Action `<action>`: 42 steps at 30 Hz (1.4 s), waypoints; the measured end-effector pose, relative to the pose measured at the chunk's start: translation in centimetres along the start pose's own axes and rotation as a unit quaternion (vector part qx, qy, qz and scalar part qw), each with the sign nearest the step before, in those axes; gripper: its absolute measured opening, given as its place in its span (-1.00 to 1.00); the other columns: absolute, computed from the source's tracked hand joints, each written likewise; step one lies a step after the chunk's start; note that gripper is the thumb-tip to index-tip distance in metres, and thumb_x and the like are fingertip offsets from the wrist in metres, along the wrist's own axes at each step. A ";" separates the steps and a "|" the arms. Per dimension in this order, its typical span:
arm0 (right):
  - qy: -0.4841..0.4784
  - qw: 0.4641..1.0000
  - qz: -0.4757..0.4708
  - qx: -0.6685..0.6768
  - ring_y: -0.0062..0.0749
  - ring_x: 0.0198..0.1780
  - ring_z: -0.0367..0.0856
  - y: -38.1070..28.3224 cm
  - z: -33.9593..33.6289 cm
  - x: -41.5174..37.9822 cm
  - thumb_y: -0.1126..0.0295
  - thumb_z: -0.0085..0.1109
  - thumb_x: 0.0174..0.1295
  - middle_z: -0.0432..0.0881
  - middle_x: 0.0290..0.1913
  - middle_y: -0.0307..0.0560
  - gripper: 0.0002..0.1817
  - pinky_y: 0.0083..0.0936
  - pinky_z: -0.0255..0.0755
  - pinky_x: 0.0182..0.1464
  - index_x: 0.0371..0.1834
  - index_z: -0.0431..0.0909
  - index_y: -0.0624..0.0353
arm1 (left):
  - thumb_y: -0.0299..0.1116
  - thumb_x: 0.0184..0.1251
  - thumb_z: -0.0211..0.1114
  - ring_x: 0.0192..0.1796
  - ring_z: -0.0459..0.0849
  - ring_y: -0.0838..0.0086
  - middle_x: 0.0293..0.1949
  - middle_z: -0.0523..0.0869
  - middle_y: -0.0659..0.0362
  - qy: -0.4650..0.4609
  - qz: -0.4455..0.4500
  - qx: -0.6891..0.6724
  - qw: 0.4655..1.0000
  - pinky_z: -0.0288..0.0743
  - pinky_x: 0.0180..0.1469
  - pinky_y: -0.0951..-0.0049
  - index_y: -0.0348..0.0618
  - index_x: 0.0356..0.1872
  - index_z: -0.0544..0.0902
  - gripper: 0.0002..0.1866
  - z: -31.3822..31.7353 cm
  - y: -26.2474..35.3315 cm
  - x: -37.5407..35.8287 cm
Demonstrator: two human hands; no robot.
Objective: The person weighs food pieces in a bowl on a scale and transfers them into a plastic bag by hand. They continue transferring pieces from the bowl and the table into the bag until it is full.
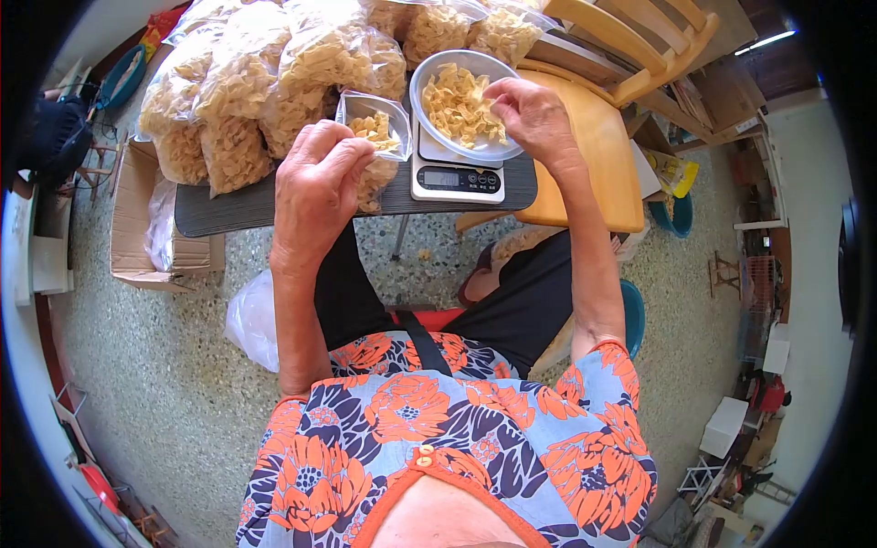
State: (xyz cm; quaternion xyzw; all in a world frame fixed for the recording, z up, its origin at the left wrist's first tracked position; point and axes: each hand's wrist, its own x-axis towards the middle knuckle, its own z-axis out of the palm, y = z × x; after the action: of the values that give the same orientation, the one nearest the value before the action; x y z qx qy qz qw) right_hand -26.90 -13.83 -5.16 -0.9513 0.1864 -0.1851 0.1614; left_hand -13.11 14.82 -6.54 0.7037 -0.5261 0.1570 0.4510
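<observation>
My left hand [322, 187] pinches the rim of a clear plastic bag [395, 114], which stands open and holds some pale yellow flakes [373, 131]. At the right side of a round white bowl [426, 87], my right hand [534, 114] has its fingers closed over the flakes in it; what they grip is too small to make out. The bowl rests on a digital scale [457, 183] with a dark display, near the front edge of a dark table [228, 208].
Filled bags [228, 82] are piled at the table's back left. A wooden chair [594, 137] adjoins the table on the right. An open cardboard box [132, 219] stands on the floor at left, with a white plastic bag [254, 320] nearby. Teal basins [676, 216] sit at right.
</observation>
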 end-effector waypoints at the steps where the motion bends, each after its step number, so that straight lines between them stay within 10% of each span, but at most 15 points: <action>1: 0.000 1.000 0.000 0.000 -0.40 -0.30 0.74 -0.1 0.0 0.0 0.47 0.39 0.27 0.78 -0.27 -0.03 -0.76 -0.45 0.63 -0.12 0.00 0.76 0.18 | -0.61 0.21 0.50 -0.17 0.72 0.18 -0.27 0.70 0.07 -0.002 -0.003 0.001 1.000 0.61 -0.10 0.23 -0.26 -0.22 0.77 -0.86 0.0 0.1 0.0; 13: -0.034 0.996 -0.028 -0.073 -0.13 -0.17 0.76 -0.4 1.5 1.1 0.22 0.48 0.13 0.75 -0.12 0.01 -0.51 -0.21 0.63 0.04 0.16 0.72 0.08 | -0.61 0.20 0.50 -0.16 0.72 0.17 -0.27 0.69 0.06 -0.006 0.000 -0.008 1.000 0.61 -0.08 0.21 -0.27 -0.22 0.77 -0.86 -0.1 0.3 0.2; 25: 0.017 0.989 -0.045 -0.141 -0.21 -0.29 0.81 -0.5 2.3 1.3 0.31 0.37 0.24 0.83 -0.32 -0.07 -0.86 -0.29 0.69 -0.14 -0.21 0.83 0.04 | -0.60 0.19 0.50 -0.16 0.71 0.15 -0.26 0.69 0.05 -0.007 0.000 -0.008 1.000 0.61 -0.08 0.19 -0.27 -0.24 0.76 -0.86 -0.3 0.4 0.2; 29: 0.039 0.985 0.039 0.164 -0.58 -0.37 0.72 0.4 0.5 1.5 0.42 0.44 0.34 0.82 -0.33 -0.15 -0.84 -0.61 0.59 -0.33 -0.12 0.82 0.26 | -0.60 0.19 0.50 -0.16 0.71 0.15 -0.26 0.69 0.06 -0.005 0.004 -0.002 1.000 0.61 -0.08 0.20 -0.27 -0.24 0.76 -0.87 -0.1 0.3 0.2; 32: 0.049 0.778 0.207 0.591 -0.76 -0.49 0.52 0.8 -0.2 1.4 0.44 0.45 0.37 0.81 -0.30 -0.10 -0.81 -0.81 0.33 -0.53 -0.05 0.78 0.32 | -0.53 0.20 0.46 -0.14 0.69 0.15 -0.26 0.68 0.10 -0.004 0.006 -0.005 1.000 0.61 -0.08 0.17 -0.20 -0.23 0.75 -0.87 0.1 0.2 0.1; 42: 0.064 0.677 0.240 0.693 -0.63 -0.44 0.60 2.0 -0.1 0.2 0.47 0.38 0.43 0.80 -0.26 -0.03 -0.71 -0.72 0.41 -0.47 0.14 0.68 0.38 | -0.55 0.22 0.48 -0.17 0.69 0.15 -0.27 0.67 0.08 -0.008 0.005 -0.018 1.000 0.60 -0.10 0.18 -0.24 -0.24 0.75 -0.88 0.3 0.4 0.2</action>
State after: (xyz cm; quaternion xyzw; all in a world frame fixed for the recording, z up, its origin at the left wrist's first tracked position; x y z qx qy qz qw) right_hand -27.31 -15.68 -5.77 -0.4754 0.2361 -0.2764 0.8012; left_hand -13.47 14.40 -6.39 0.6938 -0.5363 0.1438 0.4586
